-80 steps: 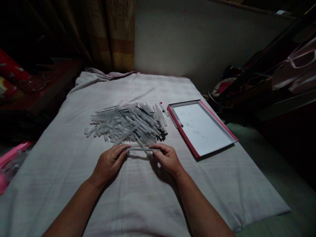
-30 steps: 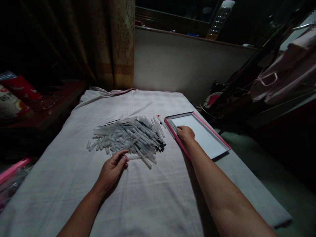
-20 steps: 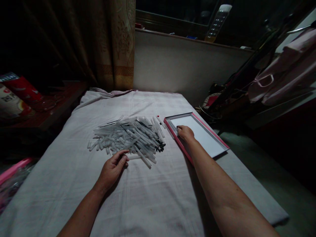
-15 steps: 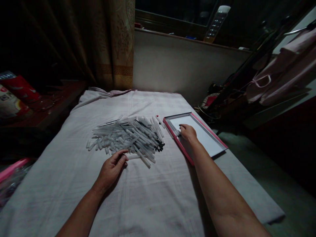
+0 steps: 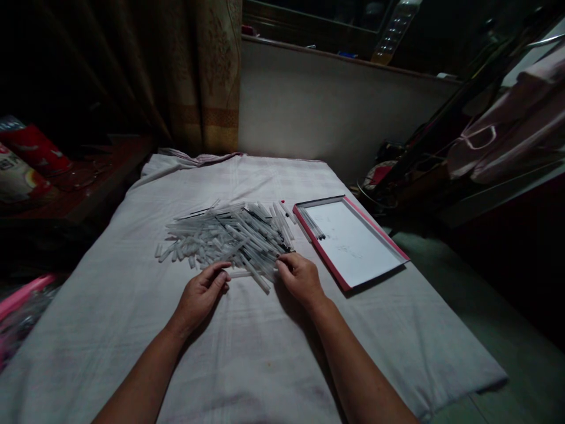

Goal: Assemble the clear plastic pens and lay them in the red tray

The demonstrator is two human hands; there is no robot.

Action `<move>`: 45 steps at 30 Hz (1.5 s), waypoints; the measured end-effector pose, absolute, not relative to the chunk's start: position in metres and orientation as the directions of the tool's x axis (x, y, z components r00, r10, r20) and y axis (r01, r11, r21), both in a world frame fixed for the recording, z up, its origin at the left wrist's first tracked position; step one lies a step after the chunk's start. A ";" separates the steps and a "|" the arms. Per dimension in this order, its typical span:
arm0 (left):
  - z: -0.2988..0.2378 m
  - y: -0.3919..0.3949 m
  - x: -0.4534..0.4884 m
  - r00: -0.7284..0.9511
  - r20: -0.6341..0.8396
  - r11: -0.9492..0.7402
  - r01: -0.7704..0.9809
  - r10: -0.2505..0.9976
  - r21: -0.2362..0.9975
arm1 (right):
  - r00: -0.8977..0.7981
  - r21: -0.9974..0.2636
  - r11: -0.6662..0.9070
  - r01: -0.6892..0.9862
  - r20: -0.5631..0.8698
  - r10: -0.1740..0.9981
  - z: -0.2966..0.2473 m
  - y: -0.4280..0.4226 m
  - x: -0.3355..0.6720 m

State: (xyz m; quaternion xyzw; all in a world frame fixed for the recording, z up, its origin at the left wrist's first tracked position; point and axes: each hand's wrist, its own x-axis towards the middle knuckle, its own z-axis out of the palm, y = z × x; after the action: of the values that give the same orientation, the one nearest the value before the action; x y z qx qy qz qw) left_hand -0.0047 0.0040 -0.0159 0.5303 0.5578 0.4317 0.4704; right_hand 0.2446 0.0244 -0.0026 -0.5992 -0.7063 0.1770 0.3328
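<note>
A heap of clear plastic pen tubes (image 5: 225,235), some with black tips, lies on the white cloth (image 5: 247,347). My left hand (image 5: 200,291) rests at the heap's near edge, its fingers bent together on the end of a single clear tube (image 5: 242,274) lying flat. My right hand (image 5: 301,278) sits at the heap's near right corner, fingers curled in among the black-tipped ends; what they pinch is hidden. To the right, a red-rimmed white tray (image 5: 324,259) holds a few finished pens (image 5: 313,224) along its left side.
The cloth-covered pad ends close on the right with a drop to the green floor (image 5: 507,306). Pink plastic (image 5: 20,294) lies at the left edge. A dark wooden shelf with red packets (image 5: 26,159) stands at back left; clutter and hanging cloth fill the back right.
My right hand has come back from the tray to the heap's near right corner, leaving pens in the tray. The left hand has stayed put.
</note>
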 end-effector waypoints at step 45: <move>-0.022 -0.006 0.000 0.397 0.548 -0.620 0.721 0.736 0.310 | 0.073 -0.502 0.018 0.864 0.161 0.984 -0.009 0.019 0.271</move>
State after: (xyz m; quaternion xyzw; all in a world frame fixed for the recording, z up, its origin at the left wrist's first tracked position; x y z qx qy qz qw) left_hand -0.0003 -0.0059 -0.0219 0.8356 0.4358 0.3342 0.0114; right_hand 0.2708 0.0194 -0.0088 -0.6900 -0.6697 0.1218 0.2459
